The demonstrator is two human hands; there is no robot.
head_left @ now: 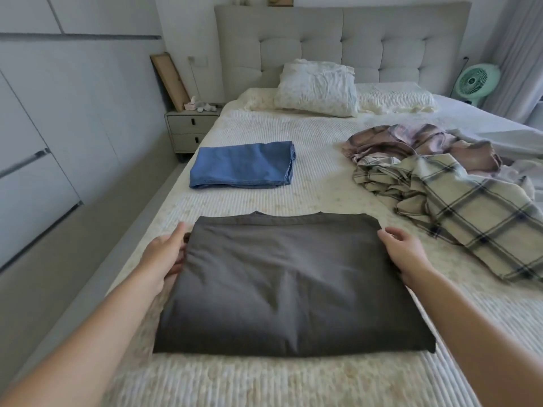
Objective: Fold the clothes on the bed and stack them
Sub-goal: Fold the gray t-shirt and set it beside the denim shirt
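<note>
so, i'm looking down over both forearms at a dark grey t-shirt [282, 283] lying flat on the bed [308, 198], already folded into a broad rectangle with its collar edge at the far side. my left hand [167, 257] sits at the shirt's left edge, fingers tucked under the fabric and thumb lying along the top, so i read it as gripping that edge. my right hand [404, 254] is at the far right corner, fingers loosely curled and just touching the cloth; i can't tell whether it actually pinches anything. further up the bed on the left lies a folded blue denim garment [242, 165], well apart from the shirt. on the right is a crumpled plaid shirt [458, 207] with a brownish plaid garment [423, 142] bunched behind it, both unfolded. i judge the grey shirt is at its last fold or ready to move: next i'd need both hands holding opposite edges evenly, either folding it in half once more or lifting it level onto the denim to start the stack, keeping the layers from sliding apart.
</note>
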